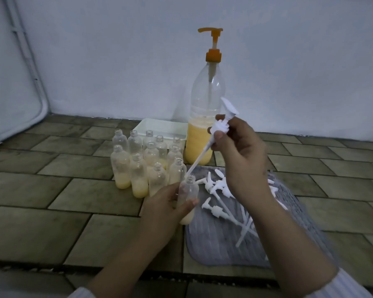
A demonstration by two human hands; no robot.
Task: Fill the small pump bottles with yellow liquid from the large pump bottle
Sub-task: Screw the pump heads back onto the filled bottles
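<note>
The large pump bottle [199, 134] stands just behind the right hand's fingers. It looks heavy at the bottom, where the yellow liquid sits, and light at the top, where it is clear and empty. Its orange pump head [211, 31] is the place to press, with the other hand steadying the wide body so it does not tip.

The group of small bottles [146, 160] stands beyond the left hand's fingertips. Some hold a little yellow, and all have open tops.

The left hand [166, 206] has its fingers and thumb wrapped round one small bottle [187, 201]. It is clear, thin plastic, likely light and a bit slippery, so holding the middle is best.

The right hand [239, 151] pinches a white pump top [221, 125] by its collar. Its thin tube [199, 159] points down at the bottle's mouth, just under the fingers.
</note>
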